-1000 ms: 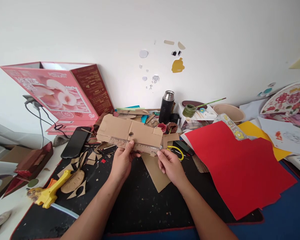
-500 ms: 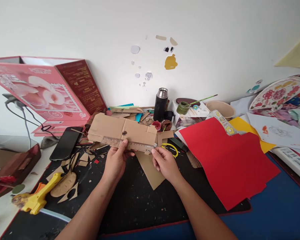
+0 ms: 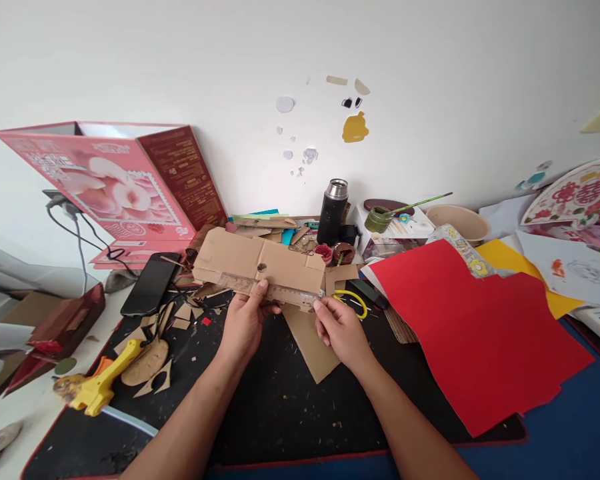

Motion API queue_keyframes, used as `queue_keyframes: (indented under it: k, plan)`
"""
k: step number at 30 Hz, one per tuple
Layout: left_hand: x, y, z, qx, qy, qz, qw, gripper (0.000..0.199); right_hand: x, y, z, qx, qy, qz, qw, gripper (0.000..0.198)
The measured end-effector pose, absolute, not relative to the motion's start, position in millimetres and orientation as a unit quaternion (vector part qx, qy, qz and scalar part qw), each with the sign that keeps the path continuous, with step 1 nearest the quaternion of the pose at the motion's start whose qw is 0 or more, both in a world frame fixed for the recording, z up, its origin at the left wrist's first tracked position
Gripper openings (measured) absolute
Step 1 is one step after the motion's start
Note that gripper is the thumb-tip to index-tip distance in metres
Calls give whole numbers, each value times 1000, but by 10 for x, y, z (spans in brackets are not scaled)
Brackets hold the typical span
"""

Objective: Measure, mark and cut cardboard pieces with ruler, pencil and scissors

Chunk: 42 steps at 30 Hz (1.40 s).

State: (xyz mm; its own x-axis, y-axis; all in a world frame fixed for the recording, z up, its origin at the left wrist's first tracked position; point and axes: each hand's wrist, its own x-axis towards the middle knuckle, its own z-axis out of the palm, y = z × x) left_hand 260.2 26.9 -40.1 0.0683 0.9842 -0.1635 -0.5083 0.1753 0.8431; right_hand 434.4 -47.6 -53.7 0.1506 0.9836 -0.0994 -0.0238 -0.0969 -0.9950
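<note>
A flat piece of brown cardboard [image 3: 225, 257] with creases and a small dark hole is held up above the black mat. Along its lower edge lies a clear ruler [image 3: 290, 295]. My left hand [image 3: 246, 320] is closed on both, its thumb pressing the ruler against the cardboard and its fingers behind. At the right end, my right hand [image 3: 341, 327] pinches the ruler and the cardboard's corner between thumb and curled fingers. Beneath and behind my right hand lies another tan cardboard piece [image 3: 311, 347]. The yellow handle [image 3: 357, 301] of some tool shows just beyond it.
A yellow glue gun [image 3: 103, 383], cardboard scraps [image 3: 183, 313] and a phone [image 3: 151, 283] lie at left. Behind stand a pink box [image 3: 115, 190], a black flask [image 3: 333, 217] and a green paint jar [image 3: 379, 219]. Red sheets [image 3: 475, 327] cover the right side.
The whole view has shifted, so everything sits a little further right. Both hands keep the same grip on the cardboard and ruler.
</note>
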Motion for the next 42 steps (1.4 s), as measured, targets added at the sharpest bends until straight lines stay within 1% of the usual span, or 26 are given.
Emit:
queue_keyframes:
  k: [11,20,35,42]
  plan:
    - [2597,261,-423,311,386,563,661,47,4342,-486,-537,-559,-430,490,512,49]
    - [2593,264,-418,318,385,559,662,50,4335,-490,-527,-560,-429,492,511,50]
    - [2604,252,-401,316,385,555,666,46,4347,-493,-516,-567,-427,490,507,51]
    - [2609,257,-396,315,388,551,668,49,4342,-488,-520,-567,-428,487,508,51]
